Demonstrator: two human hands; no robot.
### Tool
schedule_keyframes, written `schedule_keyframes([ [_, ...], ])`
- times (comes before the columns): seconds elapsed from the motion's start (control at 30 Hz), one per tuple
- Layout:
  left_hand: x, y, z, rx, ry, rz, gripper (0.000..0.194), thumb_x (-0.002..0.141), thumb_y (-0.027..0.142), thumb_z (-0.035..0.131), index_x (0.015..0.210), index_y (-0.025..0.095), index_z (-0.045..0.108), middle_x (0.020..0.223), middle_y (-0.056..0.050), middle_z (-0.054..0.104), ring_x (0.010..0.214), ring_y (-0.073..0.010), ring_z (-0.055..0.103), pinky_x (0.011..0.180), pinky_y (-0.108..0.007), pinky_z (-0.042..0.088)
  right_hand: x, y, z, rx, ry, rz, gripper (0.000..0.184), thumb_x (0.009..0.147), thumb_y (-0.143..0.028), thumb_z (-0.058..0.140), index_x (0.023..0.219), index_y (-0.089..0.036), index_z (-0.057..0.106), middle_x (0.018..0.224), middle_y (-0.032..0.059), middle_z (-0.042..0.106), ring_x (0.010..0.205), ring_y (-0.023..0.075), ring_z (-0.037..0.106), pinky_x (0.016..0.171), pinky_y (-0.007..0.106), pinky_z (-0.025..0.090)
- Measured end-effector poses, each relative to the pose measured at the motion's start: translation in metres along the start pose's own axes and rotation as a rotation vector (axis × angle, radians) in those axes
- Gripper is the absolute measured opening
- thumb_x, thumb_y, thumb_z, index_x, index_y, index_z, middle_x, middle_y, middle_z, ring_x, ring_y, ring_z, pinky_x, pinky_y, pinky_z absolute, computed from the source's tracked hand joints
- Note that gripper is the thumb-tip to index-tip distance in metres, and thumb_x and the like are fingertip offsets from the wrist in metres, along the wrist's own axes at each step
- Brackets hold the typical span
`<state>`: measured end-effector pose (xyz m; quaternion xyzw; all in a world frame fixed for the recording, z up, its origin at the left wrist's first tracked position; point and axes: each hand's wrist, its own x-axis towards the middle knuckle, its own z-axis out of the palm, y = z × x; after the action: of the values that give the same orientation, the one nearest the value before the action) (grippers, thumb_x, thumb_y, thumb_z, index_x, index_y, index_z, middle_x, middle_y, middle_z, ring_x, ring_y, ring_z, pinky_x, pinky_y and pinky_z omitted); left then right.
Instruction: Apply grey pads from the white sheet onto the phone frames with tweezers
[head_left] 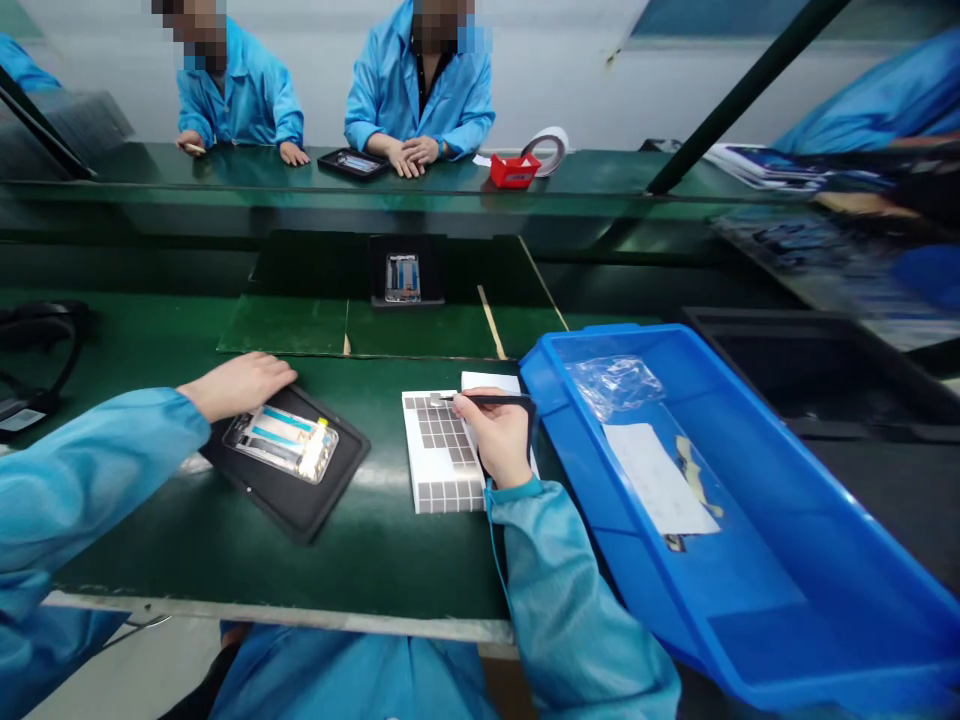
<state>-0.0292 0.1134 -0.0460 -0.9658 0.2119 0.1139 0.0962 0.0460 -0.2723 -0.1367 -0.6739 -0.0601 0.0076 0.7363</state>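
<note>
My left hand [238,387] lies flat on the upper edge of a black rubber tray [319,495], holding nothing. In that tray sits a phone frame [283,442] with blue and yellow strips inside it. My right hand [493,435] grips black tweezers [487,400], their tip over a white card of grey square stickers [439,435]. One grey square seems lifted at the tweezer tip. A white paper [489,382] lies partly under the card and my right hand.
A blue plastic bin [750,425] on my right holds a clear bag and white paper. Another phone frame [403,278] lies in a black holder ahead. Across the green bench, two co-workers in blue sit behind a black tray [352,163] and a red dispenser [514,171].
</note>
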Motion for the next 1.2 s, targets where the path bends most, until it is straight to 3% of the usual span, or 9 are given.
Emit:
schedule_keyframes([
  [0.17, -0.052, -0.024, 0.016, -0.064, -0.219, -0.326, 0.028, 0.092, 0.02, 0.039, 0.103, 0.014, 0.063, 0.099, -0.013, 0.07, 0.086, -0.027, 0.068, 0.071, -0.031, 0.045, 0.0, -0.007, 0.002, 0.017, 0.015, -0.013, 0.025, 0.072, -0.032, 0.083, 0.085, -0.016, 0.069, 0.073, 0.0036, 0.07, 0.067, 0.0183, 0.067, 0.07, 0.033, 0.056],
  [0.3, -0.066, 0.024, 0.014, -0.337, -0.362, -0.395, 0.022, 0.082, 0.033, 0.05, 0.067, 0.019, 0.059, 0.064, -0.004, 0.065, 0.064, -0.0216, 0.065, 0.057, -0.026, 0.038, 0.0, -0.011, 0.002, 0.003, 0.03, -0.035, 0.026, 0.072, -0.032, 0.083, 0.086, -0.016, 0.068, 0.072, 0.0035, 0.07, 0.067, 0.0188, 0.068, 0.069, 0.033, 0.056],
  [0.4, -0.06, 0.081, 0.009, -0.665, -0.425, -0.486, 0.028, 0.081, 0.038, 0.05, 0.06, 0.02, 0.053, 0.052, 0.001, 0.061, 0.048, -0.0152, 0.06, 0.05, -0.023, 0.037, -0.003, -0.02, 0.004, -0.042, 0.046, -0.056, 0.025, 0.072, -0.033, 0.083, 0.085, -0.016, 0.069, 0.071, 0.0036, 0.069, 0.065, 0.0186, 0.067, 0.067, 0.033, 0.056],
  [0.5, -0.052, 0.129, 0.009, -0.792, -0.332, -0.534, 0.027, 0.079, 0.037, 0.053, 0.058, 0.019, 0.052, 0.051, 0.001, 0.061, 0.048, -0.0138, 0.058, 0.049, -0.023, 0.035, -0.015, -0.038, 0.016, -0.094, 0.025, -0.041, 0.025, 0.073, -0.035, 0.083, 0.085, -0.017, 0.07, 0.071, 0.004, 0.069, 0.066, 0.0189, 0.067, 0.066, 0.033, 0.056],
  [0.6, -0.049, 0.154, 0.01, -0.779, -0.219, -0.516, 0.03, 0.08, 0.036, 0.054, 0.056, 0.019, 0.053, 0.056, 0.0, 0.063, 0.053, -0.0146, 0.06, 0.05, -0.024, 0.033, -0.034, -0.054, 0.039, -0.137, -0.071, 0.047, 0.026, 0.072, -0.037, 0.083, 0.084, -0.018, 0.07, 0.073, 0.005, 0.07, 0.066, 0.0201, 0.067, 0.064, 0.033, 0.057],
  [0.73, -0.048, 0.157, 0.008, -0.597, -0.135, -0.502, 0.03, 0.087, 0.039, 0.052, 0.065, 0.02, 0.057, 0.06, -0.001, 0.065, 0.057, -0.0197, 0.064, 0.05, -0.027, 0.031, -0.052, -0.053, 0.074, -0.07, -0.209, 0.2, 0.029, 0.069, -0.038, 0.084, 0.082, -0.018, 0.068, 0.074, 0.0048, 0.069, 0.065, 0.0195, 0.067, 0.064, 0.033, 0.059],
  [0.87, -0.036, 0.157, 0.004, -0.344, 0.07, -0.55, 0.033, 0.091, 0.051, 0.051, 0.088, 0.019, 0.059, 0.075, -0.006, 0.068, 0.068, -0.0242, 0.067, 0.053, -0.028, 0.038, -0.056, -0.035, 0.09, -0.041, -0.203, 0.249, 0.033, 0.068, -0.04, 0.083, 0.084, -0.017, 0.066, 0.079, 0.0057, 0.07, 0.068, 0.0192, 0.068, 0.066, 0.032, 0.059],
  [0.97, -0.023, 0.169, 0.002, -0.293, 0.064, -0.472, 0.04, 0.092, 0.053, 0.048, 0.086, 0.015, 0.06, 0.076, -0.011, 0.068, 0.073, -0.0285, 0.068, 0.057, -0.032, 0.043, -0.059, -0.027, 0.092, -0.022, -0.174, 0.229, 0.031, 0.07, -0.037, 0.083, 0.087, -0.018, 0.066, 0.077, 0.0043, 0.069, 0.068, 0.0184, 0.068, 0.065, 0.03, 0.057],
  [1.2, -0.015, 0.179, 0.002, -0.301, 0.016, -0.462, 0.023, 0.09, 0.032, 0.046, 0.087, 0.014, 0.059, 0.076, -0.012, 0.068, 0.069, -0.0279, 0.068, 0.052, -0.032, 0.044, -0.064, -0.026, 0.092, -0.018, -0.166, 0.246, 0.028, 0.071, -0.035, 0.083, 0.085, -0.018, 0.066, 0.076, 0.0033, 0.069, 0.067, 0.0181, 0.068, 0.064, 0.03, 0.057],
])
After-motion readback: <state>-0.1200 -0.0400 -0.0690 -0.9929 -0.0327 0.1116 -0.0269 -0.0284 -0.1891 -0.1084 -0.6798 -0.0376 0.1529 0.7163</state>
